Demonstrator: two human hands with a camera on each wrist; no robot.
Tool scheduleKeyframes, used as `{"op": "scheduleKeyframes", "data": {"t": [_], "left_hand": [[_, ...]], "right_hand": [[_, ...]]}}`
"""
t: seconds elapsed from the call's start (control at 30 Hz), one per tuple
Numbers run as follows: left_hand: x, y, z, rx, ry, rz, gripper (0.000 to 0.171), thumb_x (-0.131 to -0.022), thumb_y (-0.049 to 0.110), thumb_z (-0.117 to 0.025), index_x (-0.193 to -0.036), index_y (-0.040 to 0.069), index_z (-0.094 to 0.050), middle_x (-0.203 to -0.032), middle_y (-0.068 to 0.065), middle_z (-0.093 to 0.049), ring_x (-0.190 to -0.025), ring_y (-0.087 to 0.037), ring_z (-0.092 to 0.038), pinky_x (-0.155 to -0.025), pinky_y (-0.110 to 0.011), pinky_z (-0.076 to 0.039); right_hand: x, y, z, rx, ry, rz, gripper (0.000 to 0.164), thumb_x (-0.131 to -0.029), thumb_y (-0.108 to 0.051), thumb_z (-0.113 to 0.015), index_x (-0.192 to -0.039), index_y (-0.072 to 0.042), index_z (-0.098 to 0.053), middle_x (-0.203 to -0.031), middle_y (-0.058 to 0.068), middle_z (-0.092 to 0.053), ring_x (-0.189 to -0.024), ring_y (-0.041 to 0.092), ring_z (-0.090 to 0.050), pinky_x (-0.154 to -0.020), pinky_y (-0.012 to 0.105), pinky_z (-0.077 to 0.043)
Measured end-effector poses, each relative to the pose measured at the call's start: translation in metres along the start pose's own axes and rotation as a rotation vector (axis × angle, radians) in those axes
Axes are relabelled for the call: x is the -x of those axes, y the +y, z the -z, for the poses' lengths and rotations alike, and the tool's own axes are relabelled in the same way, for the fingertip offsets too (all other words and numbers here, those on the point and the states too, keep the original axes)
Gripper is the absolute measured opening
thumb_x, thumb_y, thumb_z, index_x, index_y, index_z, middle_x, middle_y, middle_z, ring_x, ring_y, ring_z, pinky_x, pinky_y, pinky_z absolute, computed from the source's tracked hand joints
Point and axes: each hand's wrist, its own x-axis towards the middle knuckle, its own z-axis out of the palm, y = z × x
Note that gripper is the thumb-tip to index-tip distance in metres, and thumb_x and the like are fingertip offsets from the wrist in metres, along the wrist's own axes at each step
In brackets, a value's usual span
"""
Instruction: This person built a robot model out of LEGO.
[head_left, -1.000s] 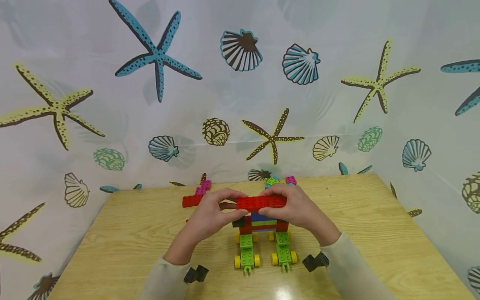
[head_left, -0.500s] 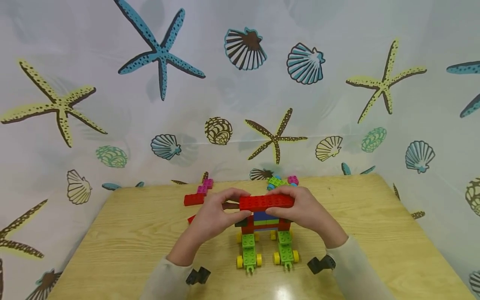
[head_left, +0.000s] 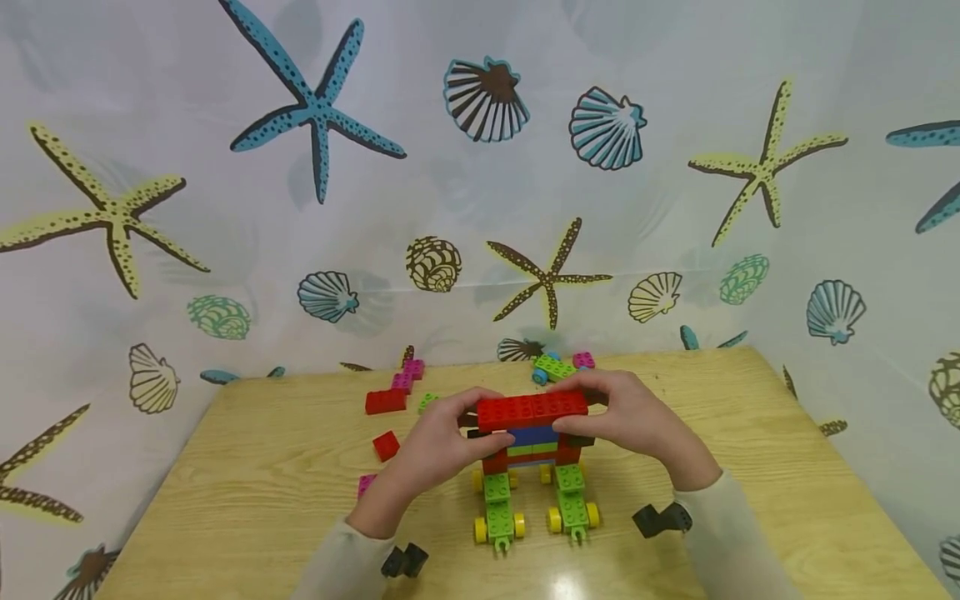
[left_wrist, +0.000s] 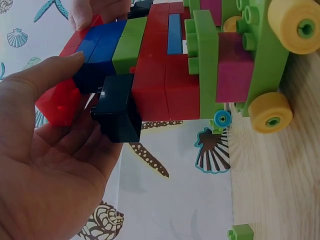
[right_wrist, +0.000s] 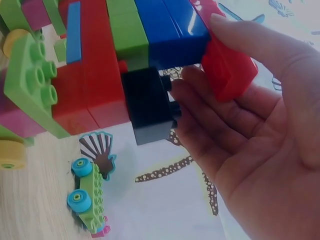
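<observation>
A vehicle-like structure of toy building bricks stands on the table. A row of red bricks point(head_left: 532, 408) tops it, above blue bricks point(right_wrist: 172, 37) and green ones. Black bricks point(left_wrist: 120, 115) jut from its sides. Below are two green wheeled bases point(head_left: 498, 504) with yellow wheels. My left hand point(head_left: 438, 446) holds the left end of the red row, thumb in front against the blue brick and fingers behind. At the other end my right hand point(head_left: 637, 421) pinches the row, its thumb at the seam between red and blue.
Left of the structure lie a long red brick point(head_left: 386, 401), a small red brick point(head_left: 386, 446) and several pink bricks point(head_left: 402, 382). Behind stands a green wheeled base point(head_left: 555, 367) with blue wheels, near a pink brick point(head_left: 583, 360). A patterned cloth point(head_left: 465, 183) hangs at the table's back.
My right hand has slid to the right, and my left hand has shifted slightly right and down. More blue shows under the red row. Small red and pink bricks at left are uncovered.
</observation>
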Motion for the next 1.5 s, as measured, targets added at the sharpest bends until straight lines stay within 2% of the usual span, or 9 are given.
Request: {"op": "scheduleKeyframes", "data": {"t": [0.27,0.67,0.97,1.17,1.5], "left_hand": [[-0.001,-0.002,-0.001,0.003,-0.005,-0.008,0.045,-0.098,0.028,-0.089,-0.138,0.016,-0.073,-0.133,-0.009,-0.079,-0.112,-0.028,-0.079,-0.090,-0.036,-0.070],[0.001,-0.005,-0.001,0.023,-0.011,-0.007,0.044,-0.098,0.029,-0.089,-0.137,0.015,-0.074,-0.132,-0.010,-0.079,-0.102,-0.021,-0.079,-0.085,-0.030,-0.067],[-0.001,-0.013,-0.002,0.112,-0.047,0.021,0.045,-0.098,0.031,-0.090,-0.137,0.014,-0.075,-0.132,-0.011,-0.079,-0.103,-0.022,-0.078,-0.089,-0.035,-0.068],[-0.001,-0.015,0.000,0.094,-0.050,-0.010,0.044,-0.099,0.031,-0.089,-0.136,0.015,-0.075,-0.130,-0.009,-0.079,-0.102,-0.022,-0.077,-0.090,-0.034,-0.065],[0.007,-0.019,0.006,0.095,-0.051,-0.014,0.044,-0.099,0.030,-0.089,-0.137,0.015,-0.074,-0.133,-0.010,-0.078,-0.105,-0.023,-0.077,-0.091,-0.030,-0.065]], "right_hand": [[0.003,0.003,0.002,-0.009,-0.008,0.024,0.038,-0.101,-0.027,-0.087,-0.133,-0.010,-0.078,-0.128,0.013,-0.079,-0.115,0.026,-0.075,-0.094,0.041,-0.063],[0.003,0.002,-0.003,-0.016,-0.015,0.016,0.037,-0.101,-0.028,-0.086,-0.131,-0.008,-0.077,-0.124,0.013,-0.079,-0.109,0.022,-0.074,-0.091,0.042,-0.061],[0.004,0.001,-0.004,-0.007,-0.020,0.016,0.038,-0.101,-0.027,-0.086,-0.132,-0.007,-0.077,-0.125,0.013,-0.079,-0.110,0.022,-0.076,-0.093,0.045,-0.062],[0.003,-0.002,-0.005,0.020,-0.011,0.020,0.038,-0.101,-0.028,-0.086,-0.132,-0.007,-0.078,-0.124,0.012,-0.079,-0.108,0.021,-0.075,-0.094,0.043,-0.062],[0.001,-0.003,-0.015,-0.042,-0.019,0.020,0.039,-0.102,-0.027,-0.085,-0.135,-0.007,-0.077,-0.125,0.012,-0.079,-0.112,0.023,-0.075,-0.098,0.048,-0.063]]}}
